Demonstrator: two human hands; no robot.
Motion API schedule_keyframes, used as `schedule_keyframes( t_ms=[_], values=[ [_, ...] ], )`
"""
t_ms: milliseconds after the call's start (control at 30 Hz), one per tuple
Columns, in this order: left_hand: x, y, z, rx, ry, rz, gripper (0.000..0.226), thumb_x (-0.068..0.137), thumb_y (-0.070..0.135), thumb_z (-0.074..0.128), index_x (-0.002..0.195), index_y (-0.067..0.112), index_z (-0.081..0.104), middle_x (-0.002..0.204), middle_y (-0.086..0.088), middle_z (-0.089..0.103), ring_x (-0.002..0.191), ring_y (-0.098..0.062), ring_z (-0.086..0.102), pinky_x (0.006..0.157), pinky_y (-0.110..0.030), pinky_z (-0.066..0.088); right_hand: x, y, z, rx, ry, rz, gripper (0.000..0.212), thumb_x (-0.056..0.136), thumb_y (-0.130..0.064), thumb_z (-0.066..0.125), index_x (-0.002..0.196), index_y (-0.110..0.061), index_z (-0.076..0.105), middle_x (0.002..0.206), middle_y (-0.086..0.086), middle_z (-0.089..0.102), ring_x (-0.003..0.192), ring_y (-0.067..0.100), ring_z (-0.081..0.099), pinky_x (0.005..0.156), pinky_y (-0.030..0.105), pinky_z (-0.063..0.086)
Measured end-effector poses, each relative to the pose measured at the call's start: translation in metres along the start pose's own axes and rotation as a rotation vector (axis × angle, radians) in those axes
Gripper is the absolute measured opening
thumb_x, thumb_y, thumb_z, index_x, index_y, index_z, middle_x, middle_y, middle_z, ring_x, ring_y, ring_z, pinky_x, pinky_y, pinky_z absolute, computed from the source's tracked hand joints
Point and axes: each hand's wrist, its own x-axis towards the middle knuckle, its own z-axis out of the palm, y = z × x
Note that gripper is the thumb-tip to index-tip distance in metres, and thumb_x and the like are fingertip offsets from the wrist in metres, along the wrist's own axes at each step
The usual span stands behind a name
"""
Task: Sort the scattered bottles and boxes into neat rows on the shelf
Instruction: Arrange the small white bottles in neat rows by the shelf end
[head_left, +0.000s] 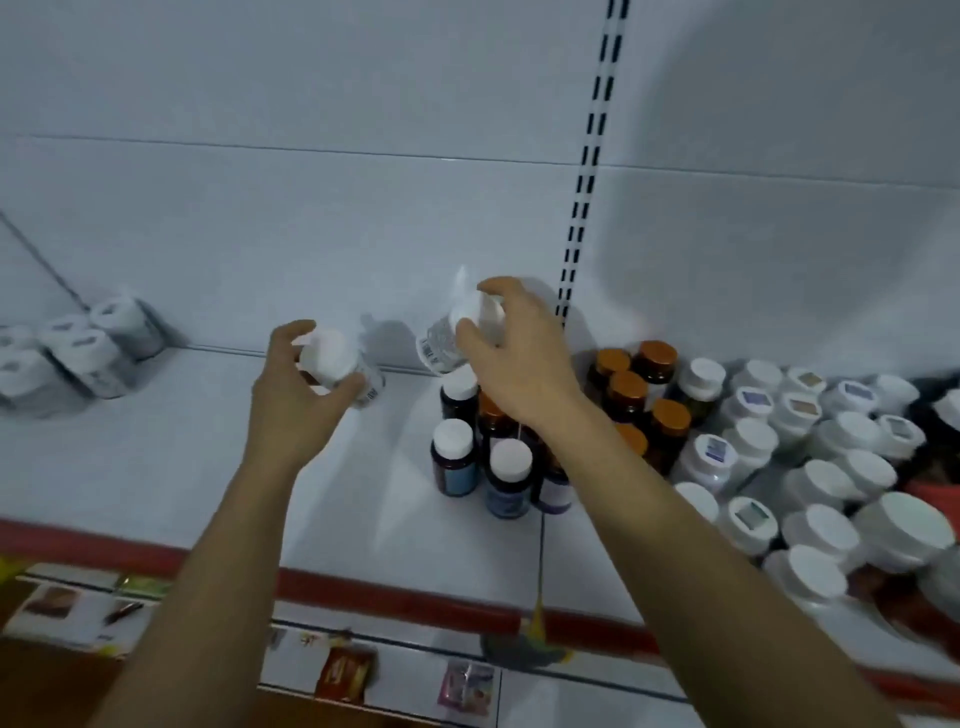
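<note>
My left hand (298, 387) grips a white-capped bottle (337, 364), tilted, just above the white shelf (208, 457) near the back wall. A second white bottle (447, 340) with a printed label is held by its cap in my right hand (511, 358), raised above a cluster of dark bottles with white caps (454, 457). Behind my right wrist stand amber bottles with orange caps (628, 389). Many white jars (815, 488) crowd the shelf's right side.
Several white bottles (78, 348) lie grouped at the far left of the shelf. A red strip (389, 587) runs along the shelf's front edge. A slotted upright (587, 171) climbs the back wall. Small packets (345, 673) lie on the lower shelf.
</note>
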Motion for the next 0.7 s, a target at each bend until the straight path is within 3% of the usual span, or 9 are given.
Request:
schedule_keyframes(
  t_ms=[100, 200, 300, 367, 467, 567, 633, 700],
  values=[
    [0.023, -0.022, 0.013, 0.022, -0.067, -0.057, 0.095, 0.080, 0.030, 0.087, 0.153, 0.030, 0.026, 0.120, 0.000, 0.058, 0.102, -0.022, 0.064, 0.085, -0.033, 0.047, 0.044, -0.005, 0.035, -0.268, -0.235, -0.042, 0.055, 0.094, -0.034, 0.062, 0.142, -0.016, 0.043, 0.127, 0.012, 0.055, 0.101, 0.024, 0.055, 0.083, 0.036, 0.050],
    [0.043, -0.034, 0.029, 0.065, -0.086, -0.049, 0.086, 0.079, 0.030, 0.088, 0.149, 0.021, 0.036, 0.128, -0.007, 0.062, 0.105, -0.027, 0.065, 0.082, -0.032, 0.050, 0.066, -0.003, 0.065, -0.438, -0.364, -0.065, 0.045, 0.092, -0.031, 0.068, 0.126, -0.010, 0.049, 0.114, 0.012, 0.062, 0.093, 0.025, 0.059, 0.076, 0.039, 0.054],
    [0.057, -0.037, 0.041, 0.019, -0.111, 0.016, 0.075, 0.077, 0.029, 0.090, 0.137, 0.023, 0.047, 0.118, 0.007, 0.065, 0.095, -0.019, 0.068, 0.071, -0.022, 0.049, 0.077, 0.003, 0.083, -0.519, -0.345, -0.026, 0.030, 0.088, -0.027, 0.073, 0.099, -0.011, 0.050, 0.100, 0.009, 0.061, 0.082, 0.021, 0.053, 0.065, 0.031, 0.040],
    [0.062, -0.037, 0.045, -0.027, -0.155, 0.025, 0.069, 0.076, 0.025, 0.090, 0.133, 0.024, 0.051, 0.111, 0.017, 0.063, 0.097, -0.017, 0.068, 0.075, -0.026, 0.053, 0.079, 0.003, 0.085, -0.574, -0.350, -0.011, 0.029, 0.088, -0.030, 0.074, 0.089, -0.010, 0.052, 0.093, 0.008, 0.059, 0.083, 0.023, 0.057, 0.065, 0.033, 0.041],
    [0.057, -0.038, 0.041, -0.055, -0.155, -0.005, 0.065, 0.079, 0.025, 0.088, 0.133, 0.025, 0.051, 0.118, 0.011, 0.062, 0.101, -0.014, 0.066, 0.084, -0.032, 0.053, 0.073, 0.003, 0.066, -0.553, -0.363, 0.018, 0.030, 0.092, -0.032, 0.072, 0.103, -0.005, 0.065, 0.104, 0.011, 0.067, 0.096, 0.027, 0.064, 0.081, 0.039, 0.054],
    [0.038, -0.035, 0.031, 0.032, -0.043, 0.050, 0.052, 0.087, 0.020, 0.079, 0.133, 0.021, 0.053, 0.123, 0.001, 0.061, 0.103, -0.017, 0.061, 0.086, -0.033, 0.047, 0.052, 0.007, 0.023, -0.488, -0.279, 0.017, 0.034, 0.098, -0.040, 0.064, 0.120, -0.014, 0.062, 0.118, 0.007, 0.064, 0.106, 0.025, 0.059, 0.091, 0.042, 0.051],
    [0.025, -0.019, 0.028, 0.031, -0.007, 0.154, 0.041, 0.088, 0.015, 0.073, 0.124, 0.024, 0.057, 0.115, 0.005, 0.062, 0.096, -0.010, 0.059, 0.082, -0.034, 0.047, 0.033, 0.013, -0.012, -0.456, -0.179, 0.047, 0.031, 0.099, -0.042, 0.062, 0.122, -0.021, 0.060, 0.118, 0.001, 0.062, 0.105, 0.020, 0.058, 0.090, 0.037, 0.051],
    [0.020, 0.009, 0.034, 0.031, -0.063, 0.285, 0.031, 0.088, 0.012, 0.070, 0.115, 0.025, 0.060, 0.108, 0.008, 0.062, 0.090, -0.006, 0.056, 0.079, -0.032, 0.046, 0.010, 0.022, -0.045, -0.418, -0.072, 0.109, 0.026, 0.097, -0.041, 0.063, 0.119, -0.028, 0.061, 0.112, -0.007, 0.063, 0.098, 0.011, 0.059, 0.079, 0.022, 0.049]
  ],
)
